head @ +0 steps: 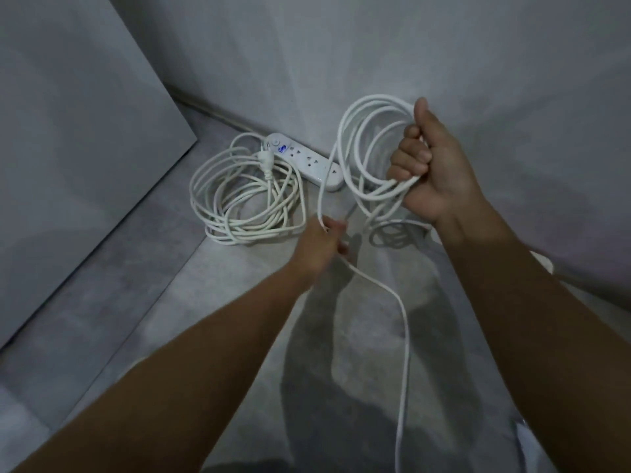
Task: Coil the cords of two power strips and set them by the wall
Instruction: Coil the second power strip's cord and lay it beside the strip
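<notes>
The right grip [433,165], a bare hand raised in front of the wall [341,46], has its fingers curled round a bundle of white cord loops [343,138] that hang from it in a wide ring. The left grip [322,238], lower and blurred, pinches the loose cord [406,336] where it leaves the loops; from there the cord trails down to the bottom edge. On the grey floor [170,319], at the foot of the wall, lies a white power strip [307,160] with a small blue mark. Just beside it is a second coiled cord [239,206], its plug [264,163] resting on top. A pale panel [68,131] stands at the left.
</notes>
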